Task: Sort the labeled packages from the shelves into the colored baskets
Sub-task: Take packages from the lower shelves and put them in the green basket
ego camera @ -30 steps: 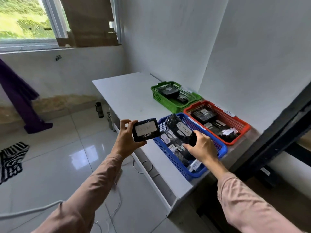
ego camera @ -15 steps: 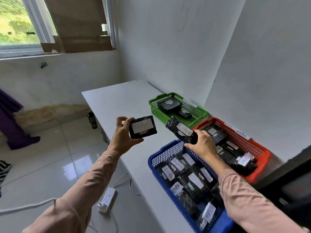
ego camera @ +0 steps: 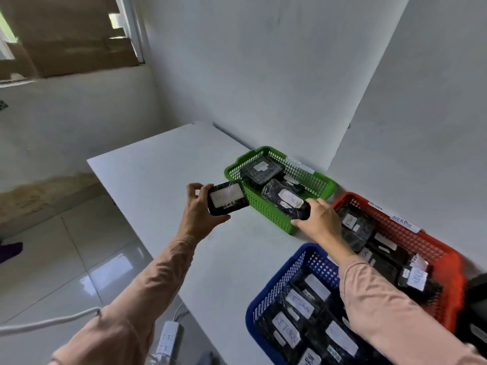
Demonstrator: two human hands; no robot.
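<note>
Green basket [ego camera: 266, 212]: at its nine o'clock, left hand [ego camera: 196, 212] pinches a package [ego camera: 228, 198]. Over its rim, right hand [ego camera: 320, 219] grips a second package [ego camera: 286, 200].

White table [ego camera: 163, 175], rectangular, pushed into a wall corner. Standing directly on its top: one green basket [ego camera: 266, 214], farthest, against the wall; one red basket [ego camera: 445, 262], nearer, also against the wall; one blue basket [ego camera: 274, 293], nearest, just beside the red, toward the table's open edge.
</note>
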